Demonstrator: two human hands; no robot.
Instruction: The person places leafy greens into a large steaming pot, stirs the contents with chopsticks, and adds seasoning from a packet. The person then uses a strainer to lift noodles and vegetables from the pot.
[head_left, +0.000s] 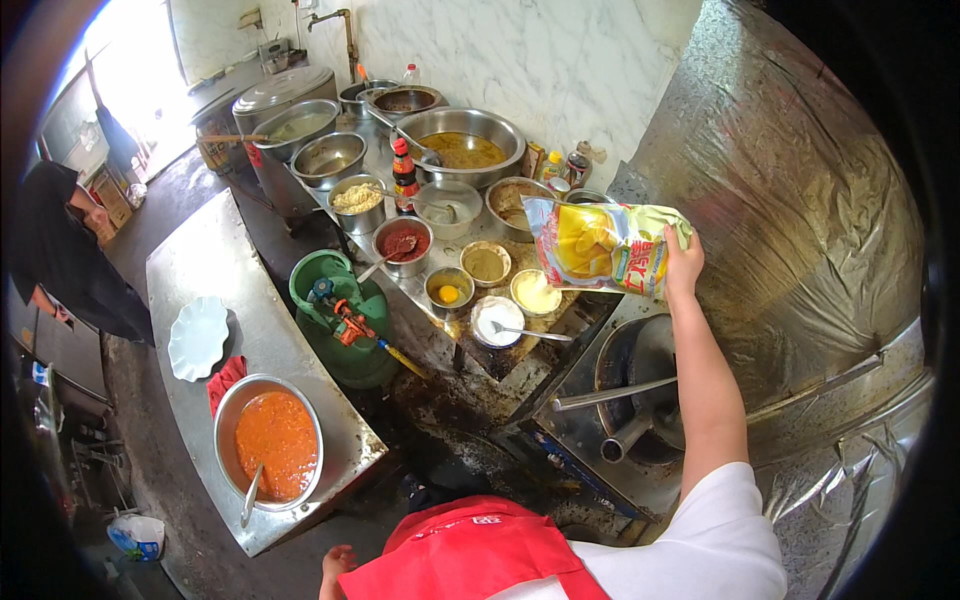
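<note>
My right hand grips the end of a printed seasoning bag, tilted with its other end over a bowl of pale yellow powder. Beside that bowl are a bowl of white powder with a spoon, a bowl of greyish-brown powder and a steel cup holding an egg yolk. Low in the view, my left hand hangs beside my red apron, its fingers partly curled, with nothing seen in it.
A wok with a long-handled utensil sits on the stove at right. A green gas cylinder stands between the counters. On the left steel table are a basin of orange-red sauce and a white scalloped plate. Another person stands at far left.
</note>
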